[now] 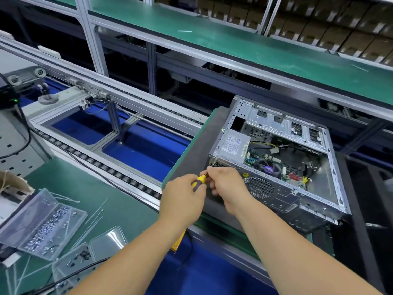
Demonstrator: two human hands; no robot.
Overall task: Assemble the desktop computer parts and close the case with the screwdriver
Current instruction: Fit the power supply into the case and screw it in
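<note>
The computer case [280, 162] lies on its side on a mat [204, 145] at the right, its open side up. Both hands meet just before its near left corner, left hand [182, 196] beside right hand [227, 186], the screwdriver [198, 182] between them. Two screw boxes [42, 222] lie on the tabletop [119, 207] at the near left. The roller track [102, 165] runs behind the tabletop.

The computer case [282, 165] is bare sheet metal, dull silver, with a punched grille on its near end. It rests on a matt dark grey pad [197, 150]. The screwdriver [198, 182] has a smooth yellow and grey plastic handle. The worktop [89, 188] wears a matt green mat. Two clear glossy plastic boxes [42, 222] hold shiny metal screws.
</note>
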